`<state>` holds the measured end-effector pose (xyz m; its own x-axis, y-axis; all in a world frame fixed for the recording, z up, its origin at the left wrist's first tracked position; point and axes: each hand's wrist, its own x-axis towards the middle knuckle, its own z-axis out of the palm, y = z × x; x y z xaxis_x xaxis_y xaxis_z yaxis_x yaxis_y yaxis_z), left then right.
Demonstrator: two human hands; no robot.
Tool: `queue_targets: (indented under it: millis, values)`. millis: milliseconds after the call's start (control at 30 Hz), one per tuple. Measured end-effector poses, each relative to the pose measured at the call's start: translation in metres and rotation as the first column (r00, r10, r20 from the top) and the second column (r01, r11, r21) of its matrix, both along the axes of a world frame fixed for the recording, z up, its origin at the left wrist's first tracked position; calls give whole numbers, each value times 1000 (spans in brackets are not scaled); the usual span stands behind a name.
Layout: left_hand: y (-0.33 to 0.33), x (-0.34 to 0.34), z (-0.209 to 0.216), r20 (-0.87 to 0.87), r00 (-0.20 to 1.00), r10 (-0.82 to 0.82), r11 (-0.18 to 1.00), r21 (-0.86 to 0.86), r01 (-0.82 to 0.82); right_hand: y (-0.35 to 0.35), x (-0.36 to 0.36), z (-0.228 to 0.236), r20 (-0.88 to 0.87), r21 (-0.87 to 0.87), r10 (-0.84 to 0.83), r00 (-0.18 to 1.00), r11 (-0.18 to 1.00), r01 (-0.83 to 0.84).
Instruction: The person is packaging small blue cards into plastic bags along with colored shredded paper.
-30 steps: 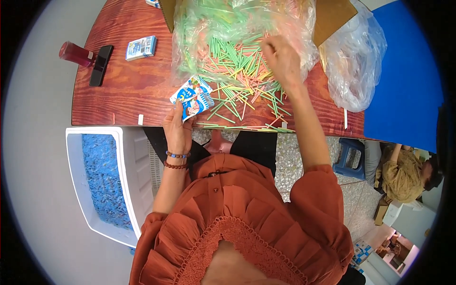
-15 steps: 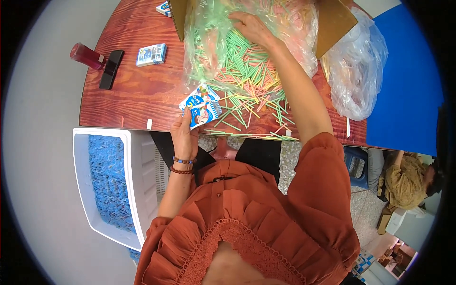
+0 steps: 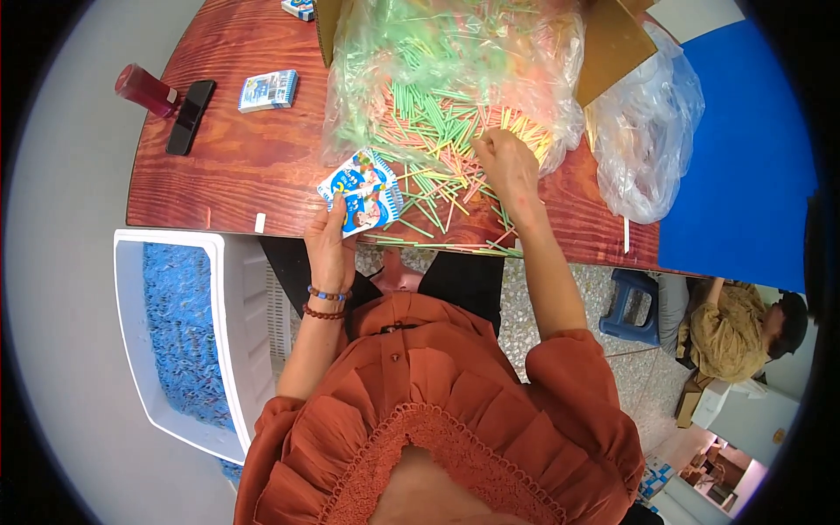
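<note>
My left hand [image 3: 327,243] holds a few blue-and-white printed packets [image 3: 366,188], fanned at the table's front edge, with the thumb on top. Thin pastel sticks [image 3: 430,118] in green, pink and yellow lie in a loose heap, spilling from a clear plastic bag [image 3: 367,70] onto the wood. Over the right side of this heap is my right hand [image 3: 513,172], its fingers curled together and pointing down. Whatever is between those fingertips is hidden.
A cardboard box flap [image 3: 619,63] stands by a crumpled clear bag [image 3: 652,131]. A stack of packets [image 3: 268,91], a black phone [image 3: 190,118] and a red bottle [image 3: 145,89] lie left. Below is a white bin [image 3: 219,341] of small blue pieces. Another person [image 3: 726,332] sits at right.
My right hand has come back from the plastic bag toward me, down to the near right part of the stick heap. My left hand keeps hold of the packets.
</note>
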<state>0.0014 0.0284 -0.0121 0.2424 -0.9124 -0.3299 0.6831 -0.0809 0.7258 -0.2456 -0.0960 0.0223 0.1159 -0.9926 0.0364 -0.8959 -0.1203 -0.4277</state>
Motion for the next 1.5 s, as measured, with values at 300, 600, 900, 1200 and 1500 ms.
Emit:
queue_targets:
  millis: [300, 600, 900, 1200, 1500]
  values:
    - [-4, -4, 0, -11, 1000, -19, 1000, 11, 20, 1, 47, -22, 4, -252, -132, 991, 959, 128]
    - [-3, 2, -11, -13, 1000, -10, 1000, 3, 10, -11, 50, -29, -34, -228, -49, 998, 973, 40]
    - [-2, 0, -9, 8, 1000, -5, 1000, 21, 5, -9, 37, -38, 22, -278, -1, 1000, 961, 8]
    - [-10, -7, -4, -19, 1000, 12, 1000, 22, -12, -28, 23, -19, 561, -70, 121, 819, 993, -99]
    - [-16, -12, 7, -111, 994, 2, 1000, 30, 1, -27, 14, -1, 732, 38, -11, 681, 999, -25]
